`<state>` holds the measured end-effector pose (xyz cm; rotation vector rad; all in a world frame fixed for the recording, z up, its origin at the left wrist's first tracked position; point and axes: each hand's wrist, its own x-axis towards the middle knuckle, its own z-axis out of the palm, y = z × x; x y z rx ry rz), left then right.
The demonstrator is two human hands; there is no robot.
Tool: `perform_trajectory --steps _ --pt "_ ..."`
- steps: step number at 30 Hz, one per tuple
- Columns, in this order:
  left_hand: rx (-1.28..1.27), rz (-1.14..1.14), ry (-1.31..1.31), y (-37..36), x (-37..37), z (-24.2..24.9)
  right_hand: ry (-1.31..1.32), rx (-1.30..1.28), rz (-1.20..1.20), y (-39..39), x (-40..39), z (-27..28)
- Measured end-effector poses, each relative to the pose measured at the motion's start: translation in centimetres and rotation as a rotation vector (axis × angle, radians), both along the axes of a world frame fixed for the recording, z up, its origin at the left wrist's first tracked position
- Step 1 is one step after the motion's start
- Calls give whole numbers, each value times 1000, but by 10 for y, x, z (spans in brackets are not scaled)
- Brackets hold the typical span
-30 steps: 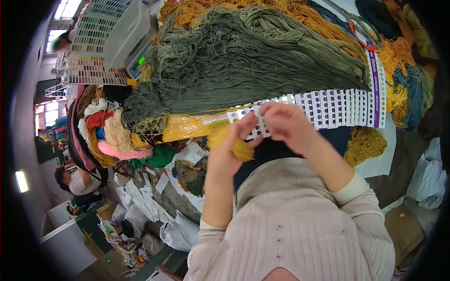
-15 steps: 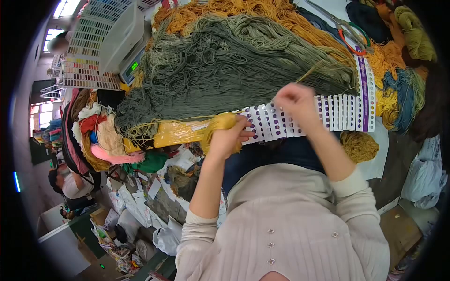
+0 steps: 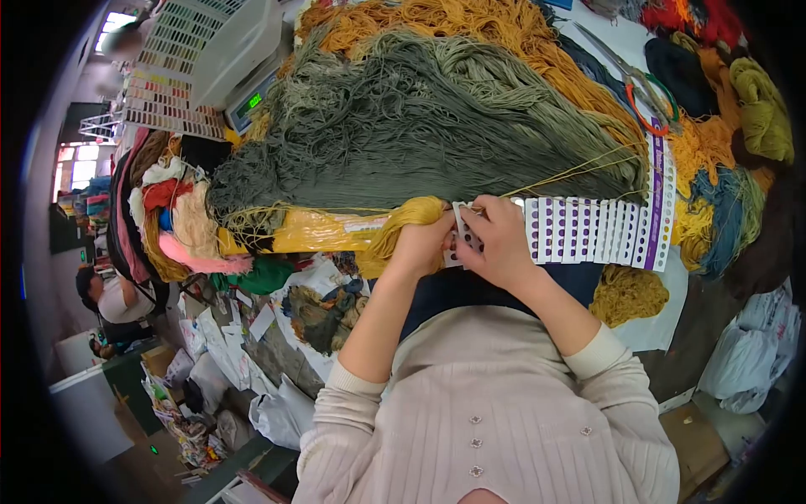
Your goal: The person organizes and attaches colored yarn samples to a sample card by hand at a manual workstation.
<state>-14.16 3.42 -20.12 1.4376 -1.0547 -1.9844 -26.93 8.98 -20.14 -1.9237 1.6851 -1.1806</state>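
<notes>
My left hand (image 3: 420,245) is closed around a bundle of mustard-yellow yarn (image 3: 393,235), which hangs over the back of the hand. Close beside it, my right hand (image 3: 501,239) bends its fingers onto the near end of a row of white punched card strips (image 3: 579,231) with purple round holes. One strip shows between the two hands; whether a strand is pinched with it is hidden. From near my right hand, loose yellow strands (image 3: 579,172) stretch right across a large heap of dark grey-green yarn (image 3: 361,143).
Scissors (image 3: 625,71) with red and green handles lie at the back right. A digital scale (image 3: 252,101) stands at the back left beside colour cards (image 3: 172,105). Yellow tape (image 3: 315,233) covers the table's front edge. A person (image 3: 117,298) is at the far left.
My right hand has come down and left from above the card strips to beside my left hand. Loose yellow strands now stretch across the grey-green yarn. The camera view has shifted slightly.
</notes>
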Motion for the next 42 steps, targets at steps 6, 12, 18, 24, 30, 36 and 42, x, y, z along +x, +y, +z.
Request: perform_trajectory --steps 6,12,18,24,30,36,42 --pt "-43 67 92 0 13 5 -118 13 -33 -3 0 -9" --pt "341 -85 466 -11 25 35 -413 52 12 -3 -8 -14" --pt "-104 -384 -453 -24 20 64 -512 123 14 -5 -14 -6" --pt "-261 694 117 -133 307 89 -274 137 -11 -4 -8 -8" --pt "201 254 353 -4 133 91 -304 2 -45 -3 1 -8" --pt "210 63 487 35 37 61 -909 353 79 18 17 26" --pt "205 63 500 40 29 63 -1357 654 176 16 14 40"
